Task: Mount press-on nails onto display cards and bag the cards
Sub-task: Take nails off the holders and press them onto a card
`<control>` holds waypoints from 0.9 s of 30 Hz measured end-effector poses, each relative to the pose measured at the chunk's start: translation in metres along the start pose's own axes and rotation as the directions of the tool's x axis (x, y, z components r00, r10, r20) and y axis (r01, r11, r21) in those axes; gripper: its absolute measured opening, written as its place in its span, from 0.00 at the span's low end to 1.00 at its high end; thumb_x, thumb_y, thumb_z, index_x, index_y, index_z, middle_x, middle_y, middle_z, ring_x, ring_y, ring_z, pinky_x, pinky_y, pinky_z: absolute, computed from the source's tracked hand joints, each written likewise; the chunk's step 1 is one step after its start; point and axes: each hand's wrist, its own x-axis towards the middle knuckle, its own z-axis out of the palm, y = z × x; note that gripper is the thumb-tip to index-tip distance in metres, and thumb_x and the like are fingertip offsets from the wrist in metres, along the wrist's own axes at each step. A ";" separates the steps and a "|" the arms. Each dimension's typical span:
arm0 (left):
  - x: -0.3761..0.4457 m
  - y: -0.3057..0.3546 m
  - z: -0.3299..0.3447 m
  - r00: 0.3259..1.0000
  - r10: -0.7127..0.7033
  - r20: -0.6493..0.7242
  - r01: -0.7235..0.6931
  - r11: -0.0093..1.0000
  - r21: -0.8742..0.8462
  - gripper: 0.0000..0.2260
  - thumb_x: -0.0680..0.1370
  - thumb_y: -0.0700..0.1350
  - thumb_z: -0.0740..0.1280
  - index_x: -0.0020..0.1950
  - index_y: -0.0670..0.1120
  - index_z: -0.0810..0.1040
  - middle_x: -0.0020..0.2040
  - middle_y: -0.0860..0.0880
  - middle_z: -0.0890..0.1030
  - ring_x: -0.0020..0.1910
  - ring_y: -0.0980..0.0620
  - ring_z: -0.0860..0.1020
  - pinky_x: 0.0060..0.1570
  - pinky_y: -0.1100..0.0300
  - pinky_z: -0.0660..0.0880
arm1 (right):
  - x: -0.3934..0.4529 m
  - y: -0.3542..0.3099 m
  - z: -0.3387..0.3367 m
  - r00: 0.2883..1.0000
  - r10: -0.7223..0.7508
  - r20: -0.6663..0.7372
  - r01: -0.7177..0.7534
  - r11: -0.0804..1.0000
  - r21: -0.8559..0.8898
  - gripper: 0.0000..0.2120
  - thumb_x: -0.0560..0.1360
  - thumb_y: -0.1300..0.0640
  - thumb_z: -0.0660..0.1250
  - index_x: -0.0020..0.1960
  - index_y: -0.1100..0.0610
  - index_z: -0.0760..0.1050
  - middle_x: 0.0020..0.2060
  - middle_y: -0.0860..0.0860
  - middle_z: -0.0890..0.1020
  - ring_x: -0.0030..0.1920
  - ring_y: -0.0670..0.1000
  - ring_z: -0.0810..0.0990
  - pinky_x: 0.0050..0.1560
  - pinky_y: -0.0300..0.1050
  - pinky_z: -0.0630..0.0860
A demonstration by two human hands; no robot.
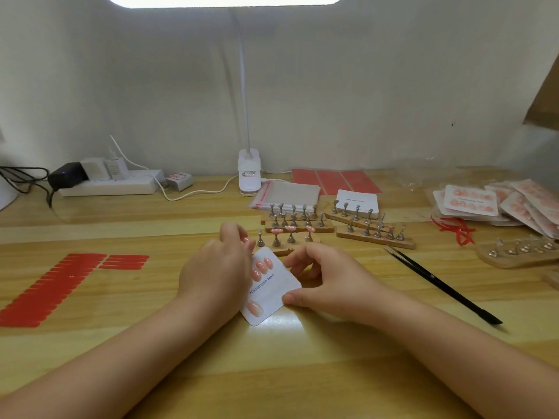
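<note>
Spanning the frame: wooden counter (302,373), lit from above by a clip lamp (249,173) at 12 o'clock.
Bagged cards: finished pile (496,204) at 2 o'clock, well apart from the work area.
Red strips: sheet of red adhesive tabs (45,291) at 9 o'clock, flat on the counter.
Display card: white card (273,285) printed "Handmade Nail", lying tilted at centre; three pink nails visible along its far edge, one near its near corner.
Left hand: left hand (216,273) rests over the card's 9 o'clock edge, fingers curled; a pink nail shows at its fingertips, though whether it is pinched I cannot tell.
Right hand: right hand (326,279) pinches the card, thumb on the 4 o'clock corner, fingers curled at the far edge.
Nail stands: wooden stand (287,237) just beyond the card at 12 o'clock, three pink nails on its pegs; further stands behind it.
Tweezers: black tweezers (441,285) at 3 o'clock, lying free.
</note>
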 end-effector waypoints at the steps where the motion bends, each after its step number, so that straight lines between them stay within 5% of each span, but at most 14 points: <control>1: 0.000 0.001 -0.002 1.000 0.000 -0.010 0.000 0.999 -0.043 0.07 0.82 0.53 0.52 0.54 0.51 0.62 0.34 0.54 0.73 0.33 0.52 0.73 0.29 0.54 0.66 | -0.001 -0.001 0.000 1.000 -0.001 0.005 0.001 1.000 0.022 0.20 0.67 0.53 0.77 0.56 0.47 0.75 0.48 0.41 0.79 0.45 0.41 0.78 0.48 0.39 0.78; 5: 0.000 0.003 -0.015 0.994 0.083 -0.072 -0.097 0.972 -0.213 0.09 0.82 0.52 0.55 0.58 0.49 0.64 0.38 0.49 0.78 0.35 0.47 0.78 0.36 0.45 0.76 | -0.004 -0.004 0.001 1.000 -0.005 -0.001 0.005 0.986 0.168 0.19 0.70 0.55 0.73 0.57 0.46 0.70 0.47 0.45 0.81 0.39 0.40 0.80 0.40 0.34 0.77; 11: -0.006 0.014 -0.028 0.884 0.347 -0.312 -0.428 0.869 -0.247 0.11 0.82 0.53 0.57 0.59 0.47 0.65 0.38 0.55 0.74 0.31 0.50 0.77 0.26 0.49 0.75 | -0.011 -0.013 0.007 1.000 -0.021 0.003 0.018 0.881 0.472 0.05 0.78 0.59 0.65 0.53 0.57 0.79 0.42 0.54 0.85 0.30 0.45 0.80 0.31 0.36 0.76; 14: -0.002 0.013 -0.033 0.856 0.293 -0.426 -0.397 0.901 -0.177 0.09 0.82 0.50 0.58 0.58 0.47 0.69 0.47 0.53 0.76 0.42 0.47 0.77 0.37 0.51 0.75 | -0.011 -0.015 0.004 0.994 0.011 -0.109 0.050 0.837 0.545 0.06 0.79 0.59 0.64 0.49 0.53 0.81 0.38 0.50 0.85 0.30 0.46 0.80 0.28 0.34 0.70; 18: -0.001 0.014 -0.040 0.889 0.193 -0.414 -0.361 0.854 -0.376 0.07 0.82 0.51 0.58 0.57 0.50 0.69 0.52 0.54 0.79 0.54 0.50 0.78 0.54 0.47 0.74 | -0.006 -0.017 -0.013 0.970 0.136 -0.199 0.069 0.636 0.769 0.05 0.78 0.61 0.65 0.50 0.56 0.79 0.39 0.51 0.86 0.33 0.51 0.84 0.26 0.36 0.72; 23: -0.015 0.025 -0.035 0.890 0.271 -0.366 -0.422 0.794 -0.438 0.04 0.82 0.52 0.58 0.56 0.59 0.66 0.55 0.59 0.79 0.59 0.59 0.77 0.58 0.43 0.74 | -0.006 -0.018 -0.025 0.950 0.149 -0.273 0.138 0.584 0.800 0.05 0.78 0.60 0.65 0.50 0.55 0.79 0.40 0.53 0.86 0.37 0.53 0.85 0.28 0.36 0.74; 27: -0.017 0.023 -0.030 0.868 0.330 -0.372 -0.465 0.803 -0.372 0.12 0.81 0.50 0.58 0.59 0.45 0.72 0.57 0.53 0.79 0.61 0.51 0.78 0.58 0.42 0.74 | -0.006 -0.018 -0.024 0.950 0.132 -0.283 0.151 0.600 0.786 0.05 0.78 0.61 0.65 0.50 0.55 0.79 0.41 0.53 0.86 0.37 0.53 0.86 0.28 0.36 0.75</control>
